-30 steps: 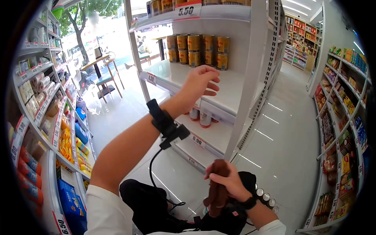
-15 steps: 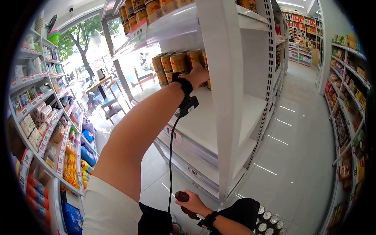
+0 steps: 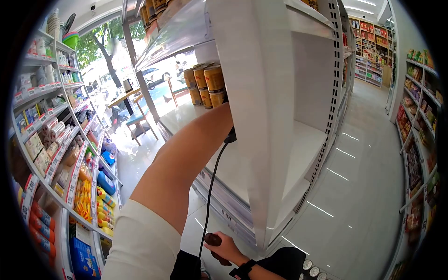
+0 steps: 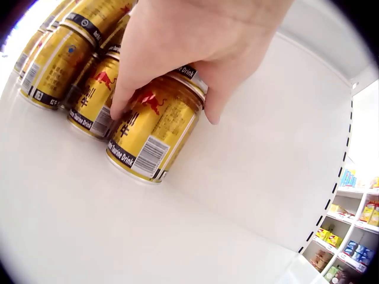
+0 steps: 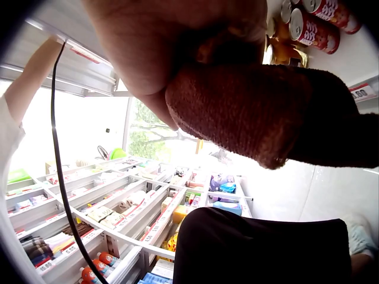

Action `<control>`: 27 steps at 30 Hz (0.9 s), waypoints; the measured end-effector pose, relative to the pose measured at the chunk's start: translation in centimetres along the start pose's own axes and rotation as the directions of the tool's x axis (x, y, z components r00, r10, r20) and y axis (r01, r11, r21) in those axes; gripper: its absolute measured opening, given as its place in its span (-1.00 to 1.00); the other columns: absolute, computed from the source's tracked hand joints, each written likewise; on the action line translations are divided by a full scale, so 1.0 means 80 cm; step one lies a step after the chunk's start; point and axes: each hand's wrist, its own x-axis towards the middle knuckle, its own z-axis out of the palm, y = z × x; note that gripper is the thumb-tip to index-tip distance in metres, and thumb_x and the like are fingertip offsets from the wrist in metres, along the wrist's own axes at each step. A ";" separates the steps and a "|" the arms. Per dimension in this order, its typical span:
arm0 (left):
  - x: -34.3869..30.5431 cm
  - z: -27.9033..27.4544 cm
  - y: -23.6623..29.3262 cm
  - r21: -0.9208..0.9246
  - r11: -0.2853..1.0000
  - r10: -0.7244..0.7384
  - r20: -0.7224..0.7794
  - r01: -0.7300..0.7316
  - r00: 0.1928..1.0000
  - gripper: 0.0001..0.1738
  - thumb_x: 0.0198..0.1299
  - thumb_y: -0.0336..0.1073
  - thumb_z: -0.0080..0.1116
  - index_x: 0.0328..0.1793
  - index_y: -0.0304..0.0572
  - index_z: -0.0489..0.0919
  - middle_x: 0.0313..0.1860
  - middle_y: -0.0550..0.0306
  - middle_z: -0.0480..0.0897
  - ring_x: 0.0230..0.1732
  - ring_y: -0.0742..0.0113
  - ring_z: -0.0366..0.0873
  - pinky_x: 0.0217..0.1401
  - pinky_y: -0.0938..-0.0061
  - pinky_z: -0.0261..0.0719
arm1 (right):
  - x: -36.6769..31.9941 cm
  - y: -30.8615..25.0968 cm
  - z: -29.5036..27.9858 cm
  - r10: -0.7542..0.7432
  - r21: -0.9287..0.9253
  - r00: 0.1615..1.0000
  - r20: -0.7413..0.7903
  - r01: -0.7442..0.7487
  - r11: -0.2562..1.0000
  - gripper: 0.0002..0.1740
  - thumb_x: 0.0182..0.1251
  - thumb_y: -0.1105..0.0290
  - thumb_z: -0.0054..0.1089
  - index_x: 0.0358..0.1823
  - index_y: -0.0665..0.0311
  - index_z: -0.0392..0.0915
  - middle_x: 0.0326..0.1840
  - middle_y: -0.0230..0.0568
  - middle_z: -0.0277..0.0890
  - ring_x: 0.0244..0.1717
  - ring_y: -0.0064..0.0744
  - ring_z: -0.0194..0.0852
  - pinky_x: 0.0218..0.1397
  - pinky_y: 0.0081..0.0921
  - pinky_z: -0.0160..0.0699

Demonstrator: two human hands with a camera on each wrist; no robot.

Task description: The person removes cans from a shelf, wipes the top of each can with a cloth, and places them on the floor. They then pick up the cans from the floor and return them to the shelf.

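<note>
My left hand point(image 4: 195, 41) reaches in over the shelf; in the head view the white post hides it. Its thumb and fingers come down round stacked gold drink cans. The lower can point(image 4: 155, 130) stands upright on the shelf, the fingertips at its upper sides. Of the upper can point(image 4: 188, 70), only the bottom edge shows beneath the palm. More stacked gold cans point(image 4: 59, 65) stand close by on the left. Low down, my right hand point(image 3: 227, 248) grips a bunched brown cloth point(image 5: 237, 112), whose end sticks out past the fingers.
The white shelf post point(image 3: 252, 116) stands between my head and my left hand. A black cable point(image 3: 212, 196) hangs from the left wrist. Silver-topped cans point(image 3: 315, 270) stand on the floor by my right knee. Stocked shelves point(image 3: 60, 158) run along the left.
My left hand has gone from in front of the shelf in among the gold cans, then behind the post. The right hand has moved lower with the brown cloth. The head view has shifted closer.
</note>
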 end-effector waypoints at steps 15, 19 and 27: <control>-0.141 -0.114 0.115 -0.338 0.896 -0.244 0.169 0.289 0.955 -0.54 0.15 -0.28 0.47 0.03 -0.40 0.51 -0.15 0.01 0.64 -0.21 0.23 0.72 -0.12 0.07 0.84 | 0.007 0.002 0.020 -0.073 -0.062 0.996 -0.053 0.070 0.996 -0.46 0.14 0.07 0.56 -0.04 0.34 0.60 -0.18 0.02 0.69 -0.14 -0.09 0.70 -0.01 -0.30 0.62; -0.187 -0.171 0.109 -0.458 0.842 -0.114 0.366 0.286 0.924 -0.57 0.18 -0.29 0.47 0.07 -0.37 0.57 -0.07 0.01 0.66 -0.13 0.18 0.72 0.08 0.03 0.78 | 0.002 0.003 0.026 -0.072 -0.081 0.995 -0.064 0.066 0.995 -0.44 0.12 0.06 0.57 -0.05 0.34 0.60 -0.19 0.03 0.69 -0.15 -0.08 0.70 -0.02 -0.31 0.62; -0.327 -0.268 0.073 -0.490 0.844 -0.083 0.285 0.220 0.955 -0.33 0.16 -0.21 0.49 0.31 -0.34 0.46 0.12 -0.06 0.64 0.13 0.11 0.67 0.23 0.17 0.67 | -0.029 -0.024 0.045 -0.058 0.227 0.998 0.026 0.050 0.973 -0.52 0.18 0.19 0.57 0.00 0.31 0.59 -0.13 -0.27 0.68 -0.08 -0.49 0.61 0.07 -0.46 0.57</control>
